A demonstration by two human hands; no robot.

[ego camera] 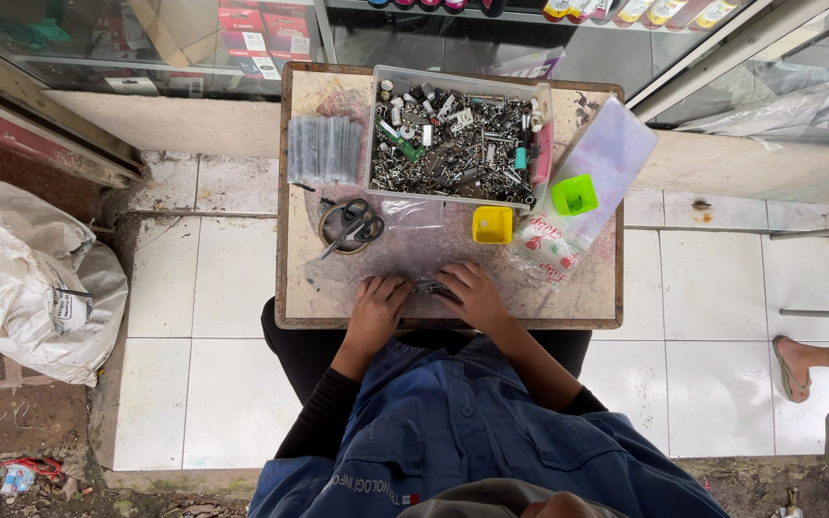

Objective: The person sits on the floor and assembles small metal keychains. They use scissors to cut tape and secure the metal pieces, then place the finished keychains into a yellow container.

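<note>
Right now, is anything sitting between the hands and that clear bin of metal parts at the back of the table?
Nothing visible blocks the middle. Between the left hand, the right hand and the clear bin is bare tabletop; the scissors lie to one side, the yellow cup to the other.

Yellow cup (492, 224), green cup (575, 195), blue jacket (472, 432), white floor tiles (722, 288).

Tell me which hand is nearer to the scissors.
Left. The left hand rests on the table just below and right of the scissors. The right hand lies farther right, below the yellow cup.
</note>
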